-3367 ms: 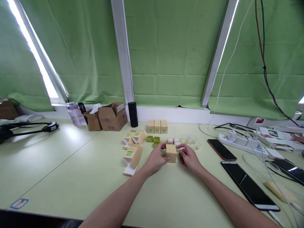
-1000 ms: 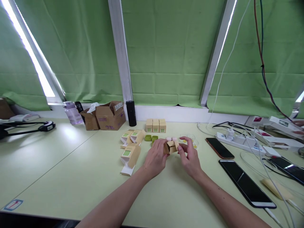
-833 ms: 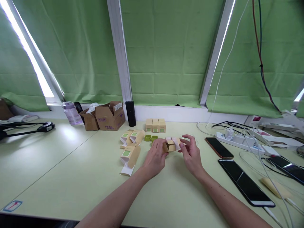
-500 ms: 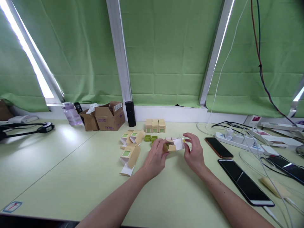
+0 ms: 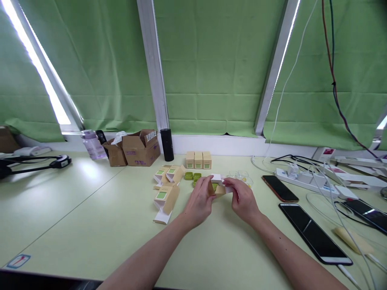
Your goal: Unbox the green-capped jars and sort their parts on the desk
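Observation:
Both my hands hold a small tan carton just above the pale green table. My left hand grips its left side with fingers curled. My right hand pinches the carton's white flaps at its right end, and something green shows inside. Behind it lie green cases, pink cases and clear lids. Three shut cartons stand in a row further back. Several opened cartons lie to the left.
Two brown shipping boxes, a black cylinder and a bottle stand by the window sill. At the right lie phones, a power strip and cables. A black device lies far left.
The carton was lifted from the table and turned on its side. My right hand pulled its end flaps open, and now presses in on them again.

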Motion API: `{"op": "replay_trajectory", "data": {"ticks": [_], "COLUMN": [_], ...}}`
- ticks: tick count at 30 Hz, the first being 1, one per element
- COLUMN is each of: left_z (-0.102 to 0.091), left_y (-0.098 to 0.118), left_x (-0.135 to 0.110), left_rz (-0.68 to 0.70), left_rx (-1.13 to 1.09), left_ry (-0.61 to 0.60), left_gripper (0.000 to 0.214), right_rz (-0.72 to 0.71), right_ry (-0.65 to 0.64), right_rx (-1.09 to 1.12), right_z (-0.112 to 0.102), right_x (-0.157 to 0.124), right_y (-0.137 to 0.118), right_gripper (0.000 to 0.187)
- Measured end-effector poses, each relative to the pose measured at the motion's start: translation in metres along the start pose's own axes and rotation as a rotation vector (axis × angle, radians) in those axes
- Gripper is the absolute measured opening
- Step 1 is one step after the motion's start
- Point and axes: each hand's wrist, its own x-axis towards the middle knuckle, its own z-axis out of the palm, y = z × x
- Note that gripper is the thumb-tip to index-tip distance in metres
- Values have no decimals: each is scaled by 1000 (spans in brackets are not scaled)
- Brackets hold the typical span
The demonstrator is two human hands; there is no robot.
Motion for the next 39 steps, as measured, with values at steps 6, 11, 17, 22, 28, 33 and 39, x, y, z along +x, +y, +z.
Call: {"op": "replay_trajectory", "data": {"ticks": [6, 11, 17, 22, 28, 33, 39], "left_z": [2, 4, 1, 0, -1, -2, -1], "left_y": [-3, -5, -3, 0, 1, 1, -1], "left_x": [1, 1, 2, 1, 1, 1, -1], "left_rz": [-16, -46, -23, -18, 10, 49, 99], "left_rx": [-49, -73, -61, -50, -30, 21, 130], "left_ry": [23, 23, 48, 57, 47, 55, 58], "left_gripper": [69, 67, 65, 68, 68, 66, 69], "right_rz": [42, 134, 119, -28, -49, -85, 109], "right_ry": [-25, -15, -51, -109, -102, -33, 11], "right_rx": [57, 129, 124, 0, -55, -38, 2], "right_z": [-3, 0, 4, 1, 1, 0, 6], "right_x": [4, 1, -2, 3, 5, 4, 2], "right_y": [-9, -12, -14, -15, -17, -20, -22], "right_gripper": [34, 23, 23, 29, 32, 37, 24]}}
